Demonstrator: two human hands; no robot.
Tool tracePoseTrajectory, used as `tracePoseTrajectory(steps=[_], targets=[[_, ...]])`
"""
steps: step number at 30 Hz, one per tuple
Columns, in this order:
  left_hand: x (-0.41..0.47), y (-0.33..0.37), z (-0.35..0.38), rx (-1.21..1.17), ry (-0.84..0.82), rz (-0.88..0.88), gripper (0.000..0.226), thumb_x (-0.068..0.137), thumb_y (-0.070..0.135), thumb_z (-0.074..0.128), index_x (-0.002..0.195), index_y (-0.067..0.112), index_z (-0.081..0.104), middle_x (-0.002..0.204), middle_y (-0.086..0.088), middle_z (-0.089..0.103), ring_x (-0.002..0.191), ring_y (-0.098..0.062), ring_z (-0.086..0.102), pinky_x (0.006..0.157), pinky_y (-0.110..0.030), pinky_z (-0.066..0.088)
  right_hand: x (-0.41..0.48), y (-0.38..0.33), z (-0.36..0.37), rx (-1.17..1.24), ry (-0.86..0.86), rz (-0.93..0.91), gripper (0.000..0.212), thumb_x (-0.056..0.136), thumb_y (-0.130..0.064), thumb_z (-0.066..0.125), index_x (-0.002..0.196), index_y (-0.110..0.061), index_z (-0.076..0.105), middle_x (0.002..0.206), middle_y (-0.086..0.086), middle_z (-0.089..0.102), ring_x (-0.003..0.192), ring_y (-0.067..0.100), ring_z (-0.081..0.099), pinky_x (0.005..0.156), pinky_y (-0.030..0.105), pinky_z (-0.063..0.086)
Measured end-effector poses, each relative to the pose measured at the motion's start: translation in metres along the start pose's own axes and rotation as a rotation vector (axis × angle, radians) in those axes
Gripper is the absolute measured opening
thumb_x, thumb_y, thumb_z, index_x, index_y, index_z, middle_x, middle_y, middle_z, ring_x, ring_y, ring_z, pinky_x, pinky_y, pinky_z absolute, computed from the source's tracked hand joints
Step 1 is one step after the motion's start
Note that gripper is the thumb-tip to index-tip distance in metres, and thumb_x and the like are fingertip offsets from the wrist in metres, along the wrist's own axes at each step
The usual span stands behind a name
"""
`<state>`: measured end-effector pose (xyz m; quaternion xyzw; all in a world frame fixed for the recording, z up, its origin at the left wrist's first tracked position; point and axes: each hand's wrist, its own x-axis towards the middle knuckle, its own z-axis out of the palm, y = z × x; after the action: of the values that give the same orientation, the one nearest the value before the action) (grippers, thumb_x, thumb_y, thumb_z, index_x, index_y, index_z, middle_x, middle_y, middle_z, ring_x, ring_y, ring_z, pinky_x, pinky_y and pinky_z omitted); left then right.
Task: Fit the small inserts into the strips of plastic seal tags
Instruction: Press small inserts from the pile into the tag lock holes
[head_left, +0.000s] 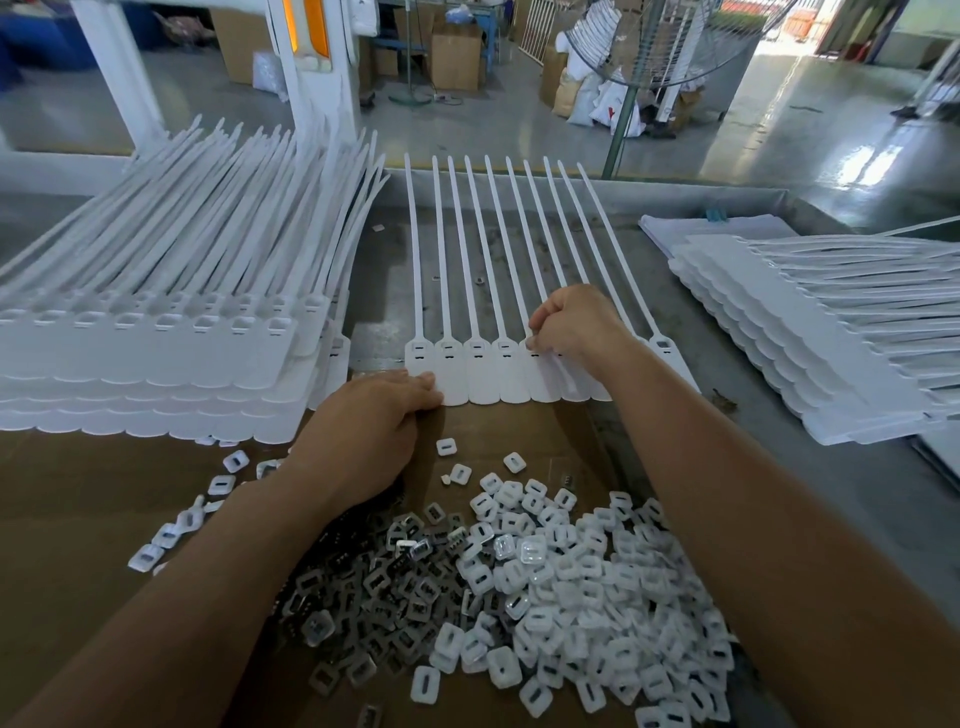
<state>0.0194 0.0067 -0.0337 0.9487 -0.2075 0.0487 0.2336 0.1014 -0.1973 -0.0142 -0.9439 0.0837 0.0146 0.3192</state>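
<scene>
The left hand lies flat, pinning the strip to the surface; the right hand curls onto its fifth tag, likely seating an insert hidden under the fingers, so the next move needs another from the pile.

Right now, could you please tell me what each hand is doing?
Left hand: open, pressing the strip down.
Right hand: fingers curled, pinching a tag head on the strip.

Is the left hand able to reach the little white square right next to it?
Probably yes. The left hand rests on the strip, and the loose white insert lies close beside it, with nothing between.
</scene>
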Motion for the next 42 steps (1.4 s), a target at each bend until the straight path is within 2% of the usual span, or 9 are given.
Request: tracePoseTrajectory(steps=[4,7,10,14,18,22,29,34,42], targets=[[0.0,0.0,0.0,0.012,-0.004,-0.003,0.043,0.091,0.003,0.038,0.127,0.021,0.052,0.139,0.01,0.041,0.132,-0.007,0.03,0.105,-0.016,0.013,-0.003,0.008,0.004,0.043,0.043,-0.035,0.023,0.08,-0.015,0.07,0.068,-0.027,0.054,0.076,-0.014,0.051,0.084,0.011,0.049,0.068,0.024,0.038],[-0.001,0.0,-0.001,0.019,-0.007,-0.003,0.042,0.092,0.003,0.038,0.128,0.021,0.052,0.14,0.01,0.041,0.132,-0.007,0.03,0.105,-0.016,0.013,-0.007,0.013,0.004,0.066,0.051,-0.088,0.021,0.084,-0.015,0.064,0.071,-0.027,0.053,0.084,-0.009,0.056,0.09,0.014,0.053,0.073,0.025,0.041],[0.0,0.002,-0.002,0.027,-0.02,-0.003,0.043,0.092,0.003,0.037,0.129,0.021,0.05,0.141,0.011,0.039,0.133,-0.006,0.029,0.104,-0.015,0.012,-0.013,0.015,-0.004,0.083,-0.003,-0.135,0.014,0.09,-0.012,0.055,0.083,-0.024,0.058,0.095,-0.005,0.058,0.094,0.012,0.052,0.079,0.025,0.04],[0.001,0.002,-0.002,0.016,-0.017,-0.009,0.042,0.093,0.005,0.037,0.128,0.021,0.05,0.14,0.012,0.039,0.132,-0.005,0.029,0.102,-0.013,0.011,-0.028,0.016,-0.018,0.038,-0.125,-0.209,0.008,0.089,-0.017,0.058,0.092,-0.024,0.06,0.087,-0.013,0.057,0.081,0.004,0.054,0.074,0.02,0.041],[-0.001,0.0,0.0,0.001,-0.019,-0.028,0.044,0.09,0.002,0.039,0.128,0.021,0.051,0.139,0.012,0.041,0.132,-0.004,0.029,0.102,-0.012,0.01,-0.055,0.021,-0.035,-0.027,-0.219,-0.27,0.007,0.086,-0.023,0.062,0.081,-0.027,0.062,0.075,-0.02,0.061,0.067,-0.001,0.06,0.058,0.011,0.04],[0.001,0.0,0.0,0.019,-0.018,-0.019,0.044,0.091,0.004,0.038,0.128,0.023,0.05,0.14,0.012,0.04,0.132,-0.004,0.029,0.103,-0.013,0.01,-0.083,0.033,-0.049,-0.045,-0.362,-0.255,0.009,0.082,-0.023,0.066,0.074,-0.027,0.063,0.065,-0.021,0.064,0.062,-0.009,0.059,0.052,0.006,0.042],[0.002,0.0,0.001,0.024,-0.012,-0.01,0.043,0.09,0.004,0.039,0.127,0.022,0.052,0.139,0.011,0.041,0.131,-0.005,0.031,0.104,-0.014,0.011,-0.106,0.043,-0.057,-0.188,-0.565,-0.197,0.015,0.071,-0.024,0.077,0.075,-0.029,0.064,0.071,-0.014,0.066,0.067,-0.008,0.059,0.059,0.003,0.043],[0.002,-0.001,0.001,0.03,-0.017,0.0,0.043,0.091,0.004,0.039,0.128,0.021,0.051,0.139,0.01,0.041,0.131,-0.006,0.03,0.104,-0.014,0.011,-0.109,0.043,-0.054,-0.239,-0.579,-0.211,0.017,0.071,-0.023,0.078,0.075,-0.029,0.062,0.075,-0.011,0.064,0.061,-0.008,0.055,0.062,0.009,0.046],[0.002,0.0,0.0,0.017,-0.016,0.0,0.042,0.091,0.004,0.039,0.128,0.021,0.051,0.139,0.01,0.041,0.131,-0.006,0.03,0.102,-0.011,0.01,-0.109,0.044,-0.055,-0.222,-0.542,-0.238,0.019,0.073,-0.022,0.076,0.071,-0.026,0.058,0.067,-0.011,0.06,0.058,-0.009,0.052,0.059,0.006,0.043]])
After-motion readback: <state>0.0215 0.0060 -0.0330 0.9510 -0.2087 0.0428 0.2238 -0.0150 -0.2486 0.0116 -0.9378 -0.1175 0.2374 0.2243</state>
